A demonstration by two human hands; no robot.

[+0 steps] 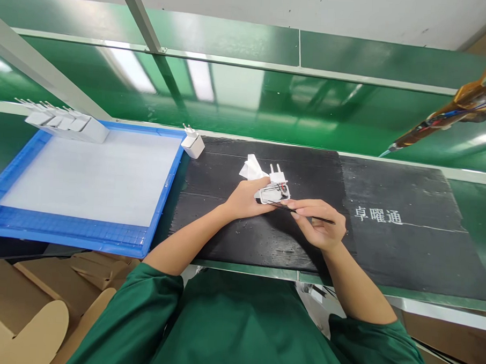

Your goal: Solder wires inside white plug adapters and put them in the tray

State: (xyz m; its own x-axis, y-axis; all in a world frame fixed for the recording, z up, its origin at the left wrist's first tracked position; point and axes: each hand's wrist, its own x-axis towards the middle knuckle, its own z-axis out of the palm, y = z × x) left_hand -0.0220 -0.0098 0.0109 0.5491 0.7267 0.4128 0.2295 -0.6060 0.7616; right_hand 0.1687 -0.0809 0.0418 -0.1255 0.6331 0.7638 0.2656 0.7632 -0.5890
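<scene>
A white plug adapter housing (270, 194), open on top with dark and red wires inside, is held over the black mat (240, 241). My left hand (246, 198) is closed round its left side. My right hand (320, 222) pinches thin black tweezers (324, 220), whose tips reach the housing's lower right edge. Two pins stick up from a white plug part (277, 175) at the housing's far side. Just beyond my left hand lies a crumpled white piece (253, 167).
At the left is a blue tray (156, 199) with a white sheet; several white plugs (68, 122) stand at its back corner. Another plug (193, 145) stands by its right corner. A wrapped tool (434, 121) hangs at the upper right. Cardboard (40, 296) lies below left.
</scene>
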